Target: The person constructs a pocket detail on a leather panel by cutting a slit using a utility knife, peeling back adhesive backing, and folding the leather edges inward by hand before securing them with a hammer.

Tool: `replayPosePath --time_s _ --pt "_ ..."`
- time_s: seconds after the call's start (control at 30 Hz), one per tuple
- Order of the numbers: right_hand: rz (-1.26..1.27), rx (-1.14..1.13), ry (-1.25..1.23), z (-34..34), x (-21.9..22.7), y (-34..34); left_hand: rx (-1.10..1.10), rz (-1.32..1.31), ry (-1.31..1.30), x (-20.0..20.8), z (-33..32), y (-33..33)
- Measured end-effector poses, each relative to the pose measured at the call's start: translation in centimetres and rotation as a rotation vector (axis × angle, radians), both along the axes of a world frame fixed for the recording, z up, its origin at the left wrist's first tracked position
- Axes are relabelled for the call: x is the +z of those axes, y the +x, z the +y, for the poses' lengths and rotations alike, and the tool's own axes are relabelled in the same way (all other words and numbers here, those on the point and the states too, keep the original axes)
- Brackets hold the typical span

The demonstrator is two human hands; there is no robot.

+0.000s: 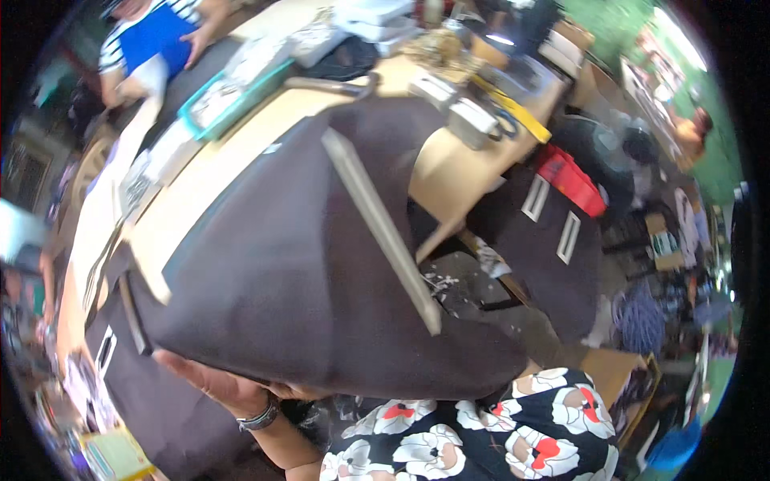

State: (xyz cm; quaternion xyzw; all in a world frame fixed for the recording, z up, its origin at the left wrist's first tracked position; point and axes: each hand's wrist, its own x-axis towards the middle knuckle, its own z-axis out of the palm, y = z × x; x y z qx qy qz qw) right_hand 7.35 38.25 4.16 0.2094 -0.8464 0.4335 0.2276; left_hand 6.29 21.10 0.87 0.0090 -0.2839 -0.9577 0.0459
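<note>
right grip: hidden; left grip (224,385): partly behind dark sheet (273,264); co-worker (156,44): cropped

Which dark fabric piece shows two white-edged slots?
The rightmost piece, beside the red item. The left piece shows only one such slot; the large middle piece, by the left hand, shows a long pale strip.

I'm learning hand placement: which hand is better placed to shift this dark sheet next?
Probably the left hand: it is at the near edge of the dark sheet; the right hand is hidden.
</note>
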Motion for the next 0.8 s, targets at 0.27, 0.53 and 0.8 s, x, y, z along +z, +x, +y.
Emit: replayPosePath --time_s 0.27,0.53,0.8 --pt "-0.702 1.507 -0.246 -3.0 -0.6 3.4 0.357 -0.302 -0.977 -1.5 -12.2 1.5" --pt "-0.118 0.228 0.153 -0.7 -5.7 -0.5 0.526 -0.519 -2.052 0.3 -17.5 4.9" --pt "-0.156 0.202 0.578 -0.8 -8.3 1.2 0.556 -0.004 -2.299 2.9 -9.1 4.1"
